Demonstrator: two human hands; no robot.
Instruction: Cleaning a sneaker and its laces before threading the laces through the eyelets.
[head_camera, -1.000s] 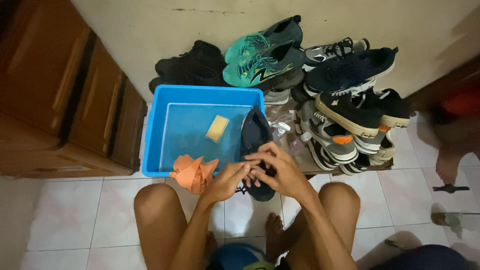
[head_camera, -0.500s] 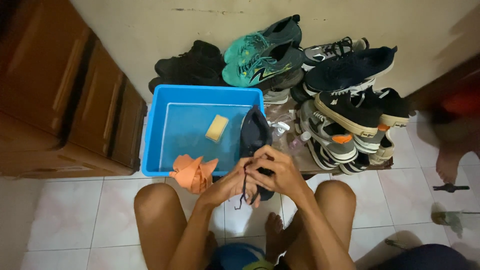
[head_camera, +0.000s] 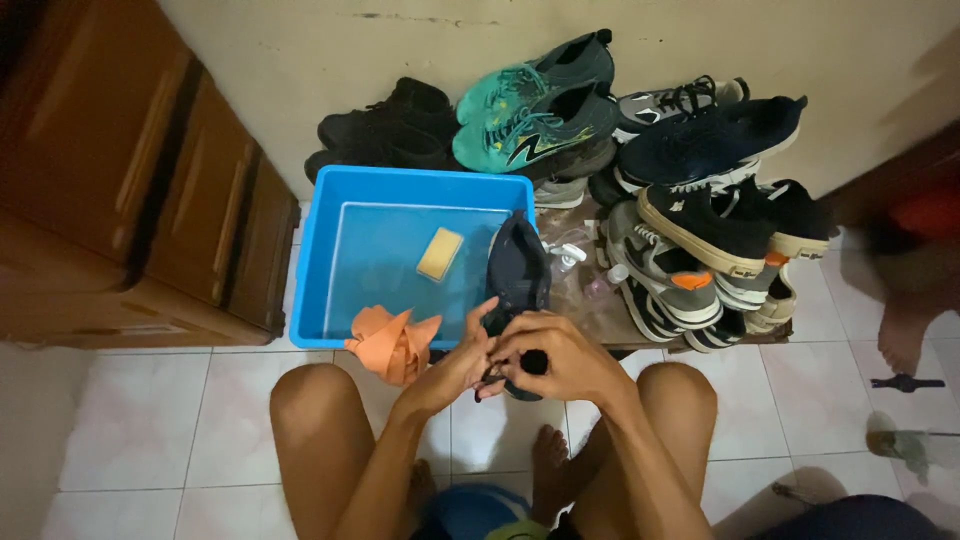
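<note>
While both hands pinch the dark shoe (head_camera: 518, 285) at its near end — propped on the blue tub (head_camera: 312, 260) rim.
Keep your left hand (head_camera: 462, 362) steadying and your right hand (head_camera: 556, 358) pulling the lace evenly — don't let it slip into the water.

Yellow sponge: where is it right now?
In the head view, the yellow sponge lies in the blue tub, left of the dark shoe both hands work on.

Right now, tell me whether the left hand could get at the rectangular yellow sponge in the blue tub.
Probably yes: the left hand is beside the open blue plastic tub, with nothing covering the yellow sponge.
</note>
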